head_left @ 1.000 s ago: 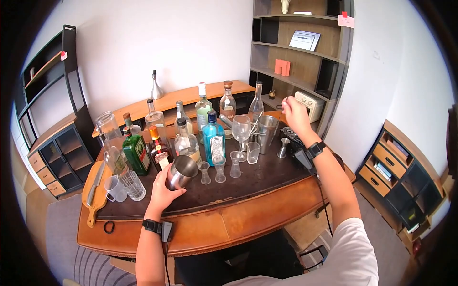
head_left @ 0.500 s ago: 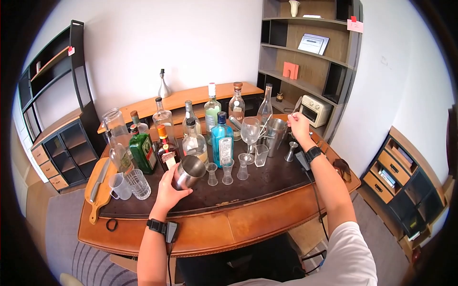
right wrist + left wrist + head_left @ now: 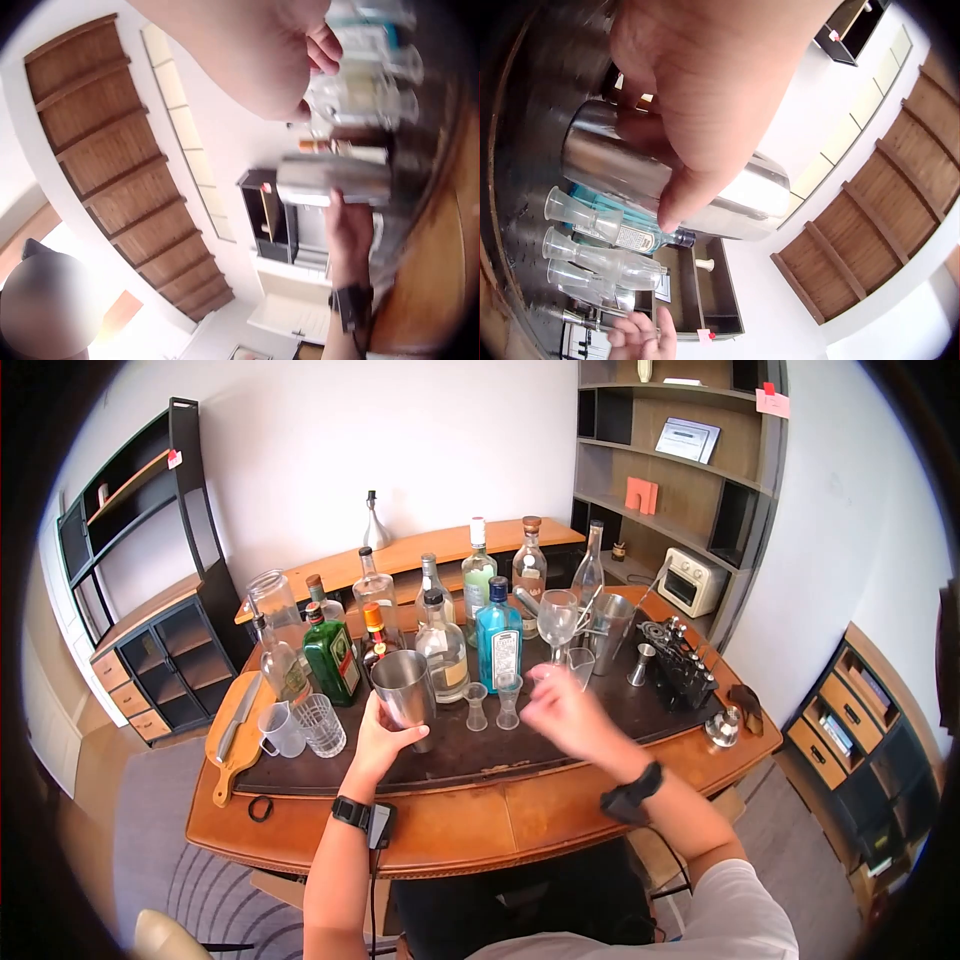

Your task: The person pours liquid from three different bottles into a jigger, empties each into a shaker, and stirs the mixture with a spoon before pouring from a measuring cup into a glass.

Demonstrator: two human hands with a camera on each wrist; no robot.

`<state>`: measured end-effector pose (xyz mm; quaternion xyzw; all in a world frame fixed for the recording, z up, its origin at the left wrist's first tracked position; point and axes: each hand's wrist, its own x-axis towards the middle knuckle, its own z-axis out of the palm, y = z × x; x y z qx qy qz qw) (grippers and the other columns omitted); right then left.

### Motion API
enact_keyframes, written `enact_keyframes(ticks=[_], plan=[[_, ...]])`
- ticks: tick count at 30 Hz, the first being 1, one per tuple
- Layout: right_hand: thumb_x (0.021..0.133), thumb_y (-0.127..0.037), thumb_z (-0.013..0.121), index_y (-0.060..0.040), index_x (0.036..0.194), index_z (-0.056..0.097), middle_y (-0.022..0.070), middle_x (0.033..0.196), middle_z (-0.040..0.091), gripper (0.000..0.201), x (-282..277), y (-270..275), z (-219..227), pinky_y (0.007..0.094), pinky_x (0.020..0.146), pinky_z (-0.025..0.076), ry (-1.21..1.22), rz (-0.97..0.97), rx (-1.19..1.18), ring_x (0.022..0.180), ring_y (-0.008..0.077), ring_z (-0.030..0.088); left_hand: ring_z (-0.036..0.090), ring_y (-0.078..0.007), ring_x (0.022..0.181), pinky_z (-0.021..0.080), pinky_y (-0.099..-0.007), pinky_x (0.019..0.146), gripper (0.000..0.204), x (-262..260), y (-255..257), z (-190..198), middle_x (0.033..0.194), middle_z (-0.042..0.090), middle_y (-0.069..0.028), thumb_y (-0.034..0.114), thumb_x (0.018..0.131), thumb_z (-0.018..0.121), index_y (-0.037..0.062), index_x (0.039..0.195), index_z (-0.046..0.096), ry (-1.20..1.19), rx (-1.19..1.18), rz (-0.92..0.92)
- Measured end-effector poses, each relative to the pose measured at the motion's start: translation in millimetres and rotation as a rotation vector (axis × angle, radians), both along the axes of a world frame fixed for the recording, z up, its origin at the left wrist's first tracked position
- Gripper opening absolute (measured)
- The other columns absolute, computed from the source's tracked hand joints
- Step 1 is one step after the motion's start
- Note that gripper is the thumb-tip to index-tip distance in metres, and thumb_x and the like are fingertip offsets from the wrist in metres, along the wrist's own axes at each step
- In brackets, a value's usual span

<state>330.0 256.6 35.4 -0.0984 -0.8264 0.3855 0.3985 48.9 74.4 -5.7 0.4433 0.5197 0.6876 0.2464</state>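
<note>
My left hand (image 3: pixel 376 748) grips a brushed steel shaker tin (image 3: pixel 405 695), thumb across its near side. The tin stands roughly upright, mouth up, low over the dark tabletop (image 3: pixel 540 780). My right hand (image 3: pixel 578 718) is blurred in the head view, just right of two small hourglass-shaped clear glasses (image 3: pixel 476 710). In the left wrist view its fingers (image 3: pixel 649 341) are loosely bent with nothing between them. Behind it stand a stemmed glass (image 3: pixel 557 620) and a blue bottle (image 3: pixel 500 640). A second steel tin (image 3: pixel 612 638) holds a long-handled bar spoon (image 3: pixel 655 585) and other tools.
Several bottles, including a green one (image 3: pixel 330 660), line the back of the table. A handled glass jug (image 3: pixel 283 732), a cut-glass tumbler (image 3: pixel 322 725) and a knife (image 3: pixel 240 718) on a wooden board (image 3: pixel 228 785) lie left. A metal jigger (image 3: pixel 642 665) and a black device (image 3: pixel 685 670) stand right.
My right hand has left the bar spoon at the second tin and come left and nearer, beside the small glasses. My left hand has turned the tin from tilted to more upright.
</note>
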Motion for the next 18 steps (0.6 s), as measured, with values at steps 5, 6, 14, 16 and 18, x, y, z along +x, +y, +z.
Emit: enact_keyframes(ticks=[5,6,14,16,18], plan=[[0.088,-0.015,0.08,0.0001,0.157,0.03,0.0242,0.138,0.052,0.087,-73,-66,-41,0.0432,0.107,0.048,-0.226,0.187,-0.002,0.127,0.0349,0.056,0.063,-0.017,0.114,0.053,-0.0341,0.099,0.078,-2,3,-5,0.123,0.062,-0.004,-0.003,0.073,0.089,0.0081,0.138,0.047,-0.034,0.058,-0.166],[0.087,-0.016,0.081,0.0016,0.157,0.029,0.0255,0.14,0.051,0.089,-84,-66,-46,0.044,0.109,0.047,-0.189,0.169,-0.014,0.129,0.0365,0.055,0.063,-0.0172,0.115,0.053,-0.0343,0.1,0.079,1,3,-5,0.124,0.061,-0.0039,-0.003,0.073,0.089,0.0081,0.139,0.047,-0.051,0.055,-0.137],[0.081,-0.012,0.086,0.0029,0.155,0.032,0.023,0.145,0.051,0.093,-122,-58,-62,0.0414,0.113,0.045,-0.032,0.257,-0.214,0.136,0.0316,0.054,0.055,-0.0206,0.129,0.047,-0.0393,0.11,0.094,6,6,-9,0.137,0.057,-0.0081,0.006,0.071,0.094,0.0056,0.148,0.04,-0.075,0.038,-0.125],[0.081,-0.012,0.087,0.0009,0.155,0.034,0.0214,0.143,0.055,0.091,-118,-58,-64,0.041,0.111,0.047,-0.056,0.248,-0.219,0.133,0.0307,0.057,0.054,-0.0211,0.132,0.045,-0.0391,0.113,0.1,4,8,-12,0.141,0.055,-0.0088,0.009,0.069,0.095,0.0048,0.151,0.038,-0.081,0.024,-0.149],[0.083,-0.013,0.086,-0.0006,0.154,0.035,0.0209,0.138,0.058,0.088,-115,-61,-61,0.0408,0.108,0.05,-0.088,0.229,-0.229,0.129,0.0301,0.06,0.054,-0.0209,0.132,0.045,-0.0392,0.113,0.098,8,7,-8,0.141,0.055,-0.0091,0.012,0.07,0.095,0.0051,0.151,0.038,-0.061,0.045,-0.161]])
